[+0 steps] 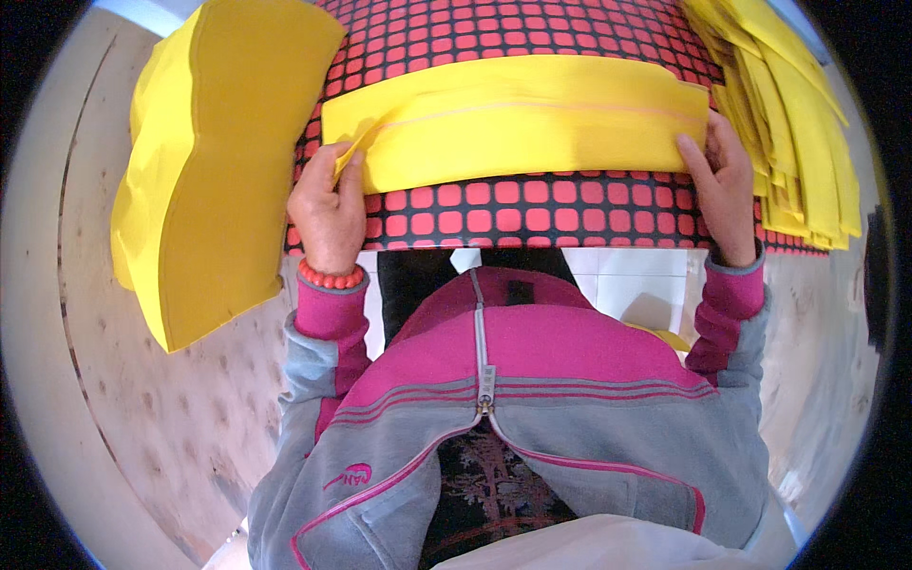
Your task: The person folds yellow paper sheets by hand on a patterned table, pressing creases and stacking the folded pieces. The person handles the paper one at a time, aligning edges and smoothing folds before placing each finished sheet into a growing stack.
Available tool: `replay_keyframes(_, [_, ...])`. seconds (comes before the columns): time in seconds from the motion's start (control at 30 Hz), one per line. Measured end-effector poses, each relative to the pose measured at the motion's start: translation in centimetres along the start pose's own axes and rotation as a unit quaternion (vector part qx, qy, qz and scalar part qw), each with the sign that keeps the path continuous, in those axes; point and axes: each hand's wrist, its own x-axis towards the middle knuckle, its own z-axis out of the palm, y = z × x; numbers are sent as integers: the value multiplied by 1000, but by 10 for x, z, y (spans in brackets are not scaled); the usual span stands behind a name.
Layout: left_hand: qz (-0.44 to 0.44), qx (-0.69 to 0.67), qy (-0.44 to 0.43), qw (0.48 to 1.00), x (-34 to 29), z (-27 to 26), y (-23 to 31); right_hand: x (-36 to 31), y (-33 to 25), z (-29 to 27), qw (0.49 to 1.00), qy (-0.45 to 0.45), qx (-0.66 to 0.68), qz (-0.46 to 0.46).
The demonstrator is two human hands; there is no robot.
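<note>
A long yellow fabric strip [513, 119] lies across the table, with a faint pinkish line running along its length. My left hand [328, 204] pinches its near left corner between thumb and fingers, and the cloth folds up a little there. At the strip's other end, my right hand [724, 180] grips the right edge, thumb on top and the fingers partly hidden behind it. A red bead bracelet [331, 277] circles my left wrist.
The table has a red-and-black checked cover [532, 206]. Large yellow fabric pieces [228, 161] hang over its left side. Several layered yellow strips [793, 133] drape over the right side. Pale flooring [199, 427] shows around the table.
</note>
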Motion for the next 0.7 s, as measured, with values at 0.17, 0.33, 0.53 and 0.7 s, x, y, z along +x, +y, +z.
replay_keyframes(0.17, [7, 6, 16, 1000, 2, 2, -1, 5, 7, -1, 999, -16, -40, -23])
replay_keyframes(0.33, [-23, 10, 12, 1000, -1, 2, -6, 1, 11, 5, 997, 16, 73, 5])
replay_keyframes(0.53, [-21, -15, 18, 1000, 1, 7, -14, -1, 8, -3, 998, -3, 42, 54])
replay_keyframes(0.7, [-42, -33, 6, 999, 3, 8, -6, 2, 5, -1, 999, 29, -20, 8])
